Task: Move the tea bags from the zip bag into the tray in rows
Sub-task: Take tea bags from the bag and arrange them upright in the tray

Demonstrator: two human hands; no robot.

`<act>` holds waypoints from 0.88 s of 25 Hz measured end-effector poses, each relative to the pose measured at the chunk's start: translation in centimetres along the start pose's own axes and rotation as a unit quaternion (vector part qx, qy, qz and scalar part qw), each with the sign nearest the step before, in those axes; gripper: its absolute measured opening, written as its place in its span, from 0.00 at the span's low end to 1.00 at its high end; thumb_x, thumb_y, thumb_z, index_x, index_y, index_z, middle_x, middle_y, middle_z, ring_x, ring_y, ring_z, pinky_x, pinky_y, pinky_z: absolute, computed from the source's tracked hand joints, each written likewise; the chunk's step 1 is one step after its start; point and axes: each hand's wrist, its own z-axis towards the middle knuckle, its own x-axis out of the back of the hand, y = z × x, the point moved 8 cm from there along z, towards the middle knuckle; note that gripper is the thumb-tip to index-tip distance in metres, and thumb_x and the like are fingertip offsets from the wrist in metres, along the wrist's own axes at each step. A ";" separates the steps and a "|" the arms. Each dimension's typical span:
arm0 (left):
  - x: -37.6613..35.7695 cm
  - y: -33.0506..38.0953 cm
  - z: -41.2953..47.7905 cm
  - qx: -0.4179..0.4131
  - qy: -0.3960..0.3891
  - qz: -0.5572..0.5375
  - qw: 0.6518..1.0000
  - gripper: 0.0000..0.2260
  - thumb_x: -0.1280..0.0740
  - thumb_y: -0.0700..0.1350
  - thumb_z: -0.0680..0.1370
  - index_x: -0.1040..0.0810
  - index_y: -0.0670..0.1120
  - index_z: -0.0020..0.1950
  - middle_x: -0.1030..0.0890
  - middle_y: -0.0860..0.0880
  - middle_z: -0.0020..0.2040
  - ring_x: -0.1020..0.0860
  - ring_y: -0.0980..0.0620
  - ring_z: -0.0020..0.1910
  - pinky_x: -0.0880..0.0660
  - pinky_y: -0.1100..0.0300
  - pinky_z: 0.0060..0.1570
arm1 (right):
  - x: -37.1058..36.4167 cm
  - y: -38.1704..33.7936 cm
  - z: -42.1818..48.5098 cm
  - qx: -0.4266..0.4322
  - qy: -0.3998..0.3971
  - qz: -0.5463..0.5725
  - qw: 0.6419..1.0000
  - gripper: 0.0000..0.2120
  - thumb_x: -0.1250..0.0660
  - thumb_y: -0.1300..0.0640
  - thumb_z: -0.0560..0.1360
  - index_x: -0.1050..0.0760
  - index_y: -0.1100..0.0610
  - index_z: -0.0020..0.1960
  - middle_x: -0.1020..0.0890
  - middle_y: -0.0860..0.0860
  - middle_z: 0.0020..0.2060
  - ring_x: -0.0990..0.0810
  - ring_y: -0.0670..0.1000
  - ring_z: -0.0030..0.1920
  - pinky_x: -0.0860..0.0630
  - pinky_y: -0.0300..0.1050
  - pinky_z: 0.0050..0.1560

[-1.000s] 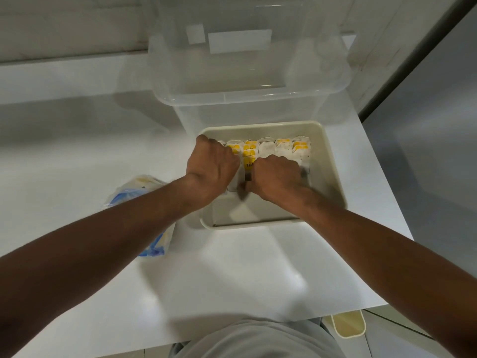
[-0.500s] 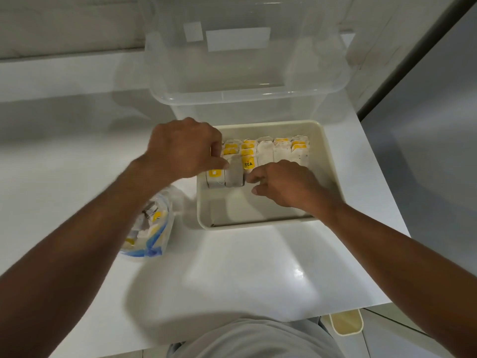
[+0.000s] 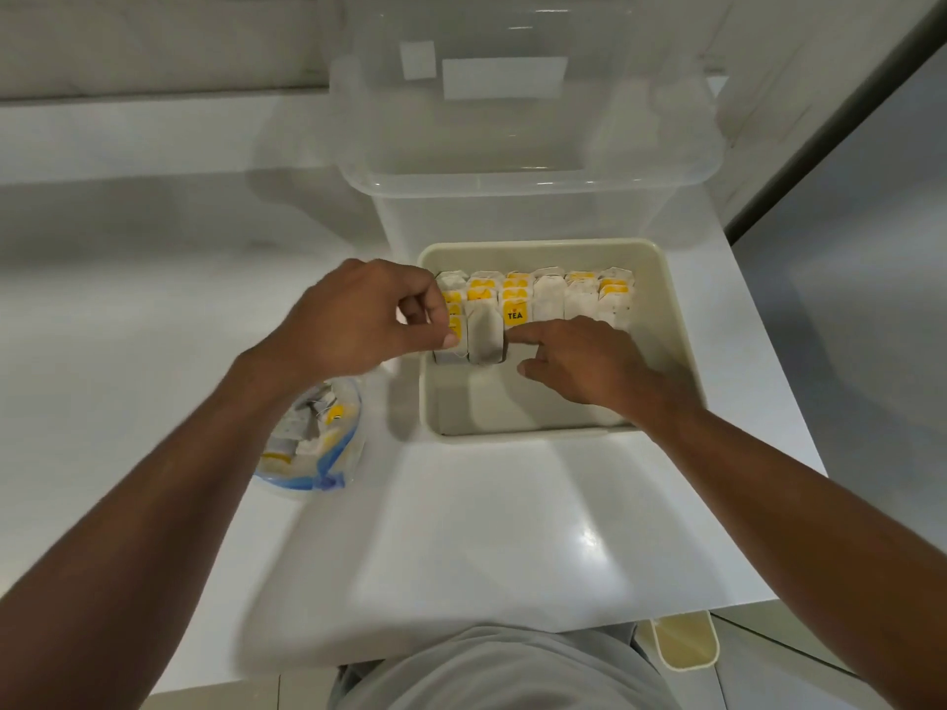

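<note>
Hands: right hand, fingers extended, props tea bags upright in tray; left hand, curled at tray's nine o'clock, grip indeterminable.

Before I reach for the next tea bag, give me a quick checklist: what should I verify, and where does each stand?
1. Room in tray: ok, near half bare.
2. Zip bag holds loose tea bags: ok, several visible.
3. Zip bag mouth open: cannot tell, blurred.
4. Rowed tea bags standing: ok; right hand touches the front one with its index finger.
5. Left hand grip empty: cannot tell, fingers curled.
</note>
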 end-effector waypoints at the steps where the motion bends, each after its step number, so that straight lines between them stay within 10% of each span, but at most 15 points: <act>1: -0.7 0.4 0.1 -0.009 -0.008 0.000 1.000 0.08 0.24 0.58 0.70 0.19 0.57 0.42 0.18 0.59 0.39 0.25 0.66 0.34 0.24 0.54 0.46 | 0.1 0.0 -0.1 -0.007 0.005 0.009 1.000 0.19 0.38 0.40 0.78 0.31 0.36 0.68 0.18 0.43 0.53 0.21 0.51 0.56 0.27 0.46 0.49; 16: 1.0 -6.9 -8.5 0.061 0.051 -0.060 0.995 0.09 0.25 0.59 0.70 0.19 0.59 0.44 0.19 0.64 0.41 0.22 0.60 0.33 0.22 0.53 0.43 | 3.0 -14.2 -5.9 0.122 0.059 0.257 0.957 0.05 0.30 0.50 0.75 0.18 0.44 0.51 0.23 0.30 0.32 0.24 0.39 0.34 0.27 0.36 0.39; 22: 1.3 -11.3 -12.1 0.079 0.041 -0.045 0.995 0.08 0.26 0.59 0.70 0.19 0.59 0.45 0.18 0.63 0.42 0.24 0.67 0.35 0.25 0.58 0.41 | -0.3 -19.9 -4.6 0.133 0.068 0.138 0.979 0.10 0.33 0.49 0.77 0.20 0.41 0.56 0.18 0.41 0.49 0.21 0.46 0.44 0.28 0.41 0.44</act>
